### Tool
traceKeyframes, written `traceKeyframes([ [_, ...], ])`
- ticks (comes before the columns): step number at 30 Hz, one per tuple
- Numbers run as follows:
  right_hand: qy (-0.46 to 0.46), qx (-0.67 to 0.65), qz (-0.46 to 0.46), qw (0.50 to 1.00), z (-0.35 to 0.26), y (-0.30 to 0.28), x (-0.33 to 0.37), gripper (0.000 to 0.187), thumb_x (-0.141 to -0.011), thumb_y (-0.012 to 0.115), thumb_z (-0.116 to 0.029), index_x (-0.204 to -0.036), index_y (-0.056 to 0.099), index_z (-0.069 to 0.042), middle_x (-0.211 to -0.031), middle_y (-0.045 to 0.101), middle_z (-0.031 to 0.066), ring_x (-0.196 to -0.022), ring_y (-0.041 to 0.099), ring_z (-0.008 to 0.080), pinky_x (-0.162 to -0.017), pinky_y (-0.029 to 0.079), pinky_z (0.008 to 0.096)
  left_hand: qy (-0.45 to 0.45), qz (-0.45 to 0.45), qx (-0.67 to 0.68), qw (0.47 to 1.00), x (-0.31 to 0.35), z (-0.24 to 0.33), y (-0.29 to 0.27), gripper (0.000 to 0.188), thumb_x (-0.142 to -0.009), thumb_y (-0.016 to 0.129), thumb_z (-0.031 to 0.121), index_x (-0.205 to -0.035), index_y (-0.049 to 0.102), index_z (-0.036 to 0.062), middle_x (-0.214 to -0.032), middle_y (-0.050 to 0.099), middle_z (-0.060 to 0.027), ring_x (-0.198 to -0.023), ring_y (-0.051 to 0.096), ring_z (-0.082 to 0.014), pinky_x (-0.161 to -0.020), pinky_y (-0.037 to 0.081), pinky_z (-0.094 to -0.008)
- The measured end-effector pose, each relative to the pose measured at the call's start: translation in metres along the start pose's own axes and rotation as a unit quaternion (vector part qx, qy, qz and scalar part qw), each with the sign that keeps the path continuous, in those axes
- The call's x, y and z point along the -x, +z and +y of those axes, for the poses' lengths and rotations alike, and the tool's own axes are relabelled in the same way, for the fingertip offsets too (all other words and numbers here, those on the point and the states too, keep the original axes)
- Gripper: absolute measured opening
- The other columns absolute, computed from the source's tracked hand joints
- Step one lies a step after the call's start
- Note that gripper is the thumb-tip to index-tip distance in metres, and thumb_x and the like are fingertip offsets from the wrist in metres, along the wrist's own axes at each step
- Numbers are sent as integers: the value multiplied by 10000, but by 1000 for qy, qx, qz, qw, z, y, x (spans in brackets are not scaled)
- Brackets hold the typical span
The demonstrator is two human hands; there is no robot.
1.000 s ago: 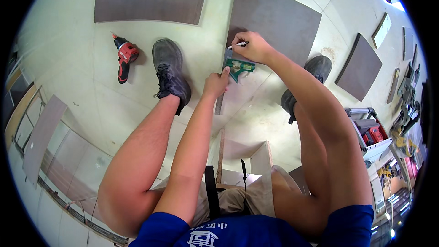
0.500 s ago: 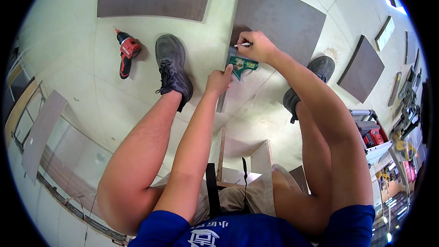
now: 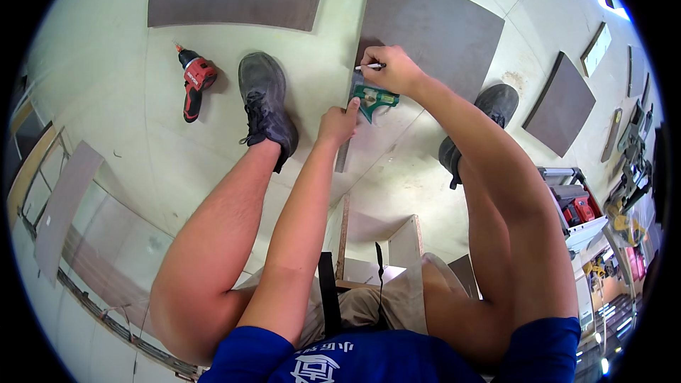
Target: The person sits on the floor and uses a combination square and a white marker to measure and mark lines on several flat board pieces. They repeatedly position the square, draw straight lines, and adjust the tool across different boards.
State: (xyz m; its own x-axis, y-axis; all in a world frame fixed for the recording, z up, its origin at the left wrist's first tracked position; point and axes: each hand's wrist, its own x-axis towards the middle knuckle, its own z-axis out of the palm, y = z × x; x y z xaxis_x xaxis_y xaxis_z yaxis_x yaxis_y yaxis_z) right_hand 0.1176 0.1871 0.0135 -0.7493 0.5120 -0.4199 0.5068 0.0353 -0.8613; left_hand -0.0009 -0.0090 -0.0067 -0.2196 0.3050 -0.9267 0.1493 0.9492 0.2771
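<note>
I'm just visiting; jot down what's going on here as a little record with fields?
Left hand: holds green-headed square at the panel's near edge
Right hand: holds pen, tip by the panel's left edge
Panel: brown, flat on the floor
Drill: red and black, on the floor, left of the left shoe

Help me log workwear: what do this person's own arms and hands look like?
The left hand and right hand are ungloved, with no wristwear showing. Short, bright blue T-shirt sleeves leave the forearms bare; no markings show on the sleeves.
</note>
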Motion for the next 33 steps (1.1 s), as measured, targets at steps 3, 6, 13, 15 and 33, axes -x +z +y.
traceKeyframes([
  [3,20,13,17,1000,-1,-13,3,125,-833,682,-134,-878,673,-18,-840,703,171,-786,692,320,-762,557,378,11,-5,-18,1000,-6,-3,-3,753,-985,489,654,-720,689,-22,-640,692,-156,-613,714,-280,-686,575,-394],
  [6,14,-64,125,990,-4,-44,27,131,-914,665,-139,-960,660,-17,-892,711,115,-820,681,208,-797,551,339,26,-16,-13,999,-3,6,4,749,-993,483,640,-718,676,-30,-612,670,-144,-588,697,-276,-680,567,-395],
  [13,15,-140,119,983,-40,-152,126,281,-1084,503,-220,-1142,645,17,-956,708,75,-881,656,157,-855,531,313,119,59,42,990,1,-4,3,698,-1032,456,556,-707,645,-32,-563,612,-124,-499,623,-238,-538,489,-392],
  [15,48,-172,205,962,-24,-175,177,304,-1100,463,-216,-1165,634,27,-964,710,94,-870,652,163,-840,535,322,124,98,74,985,18,5,-2,673,-1043,443,536,-690,625,-8,-545,586,-103,-470,589,-223,-497,461,-379],
  [33,-29,-109,250,961,15,-158,126,363,-923,610,15,-1279,547,-21,-1074,708,111,-887,667,184,-824,532,320,354,63,-657,663,14,332,-168,518,-961,576,530,-873,743,48,-806,705,-188,-797,685,-388,-742,548,-488],
])
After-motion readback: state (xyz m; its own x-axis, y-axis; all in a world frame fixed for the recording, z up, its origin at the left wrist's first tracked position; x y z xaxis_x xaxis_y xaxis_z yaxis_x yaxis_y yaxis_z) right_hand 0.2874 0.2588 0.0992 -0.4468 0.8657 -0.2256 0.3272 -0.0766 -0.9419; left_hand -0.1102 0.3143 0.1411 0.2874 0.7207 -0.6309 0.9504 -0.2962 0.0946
